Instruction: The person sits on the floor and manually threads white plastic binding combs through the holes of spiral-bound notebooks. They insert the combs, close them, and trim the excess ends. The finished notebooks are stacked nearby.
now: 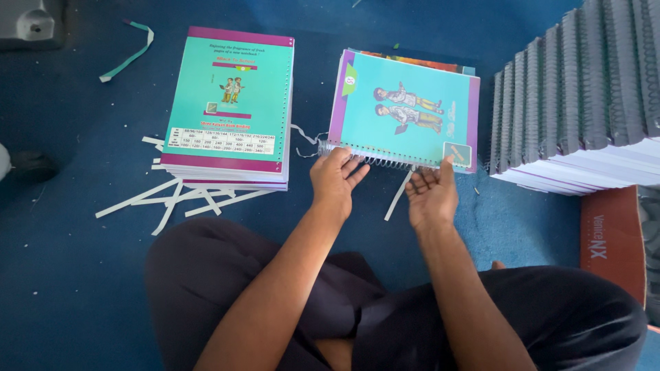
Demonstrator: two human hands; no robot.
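Notebook lies between unbound stack (left) and bound pile.

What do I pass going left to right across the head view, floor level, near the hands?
Loose teal strip → white paper strips → stack of unbound teal notebooks → left hand on the wire spiral → teal-and-purple notebook → right hand → pile of spiral-bound notebooks.
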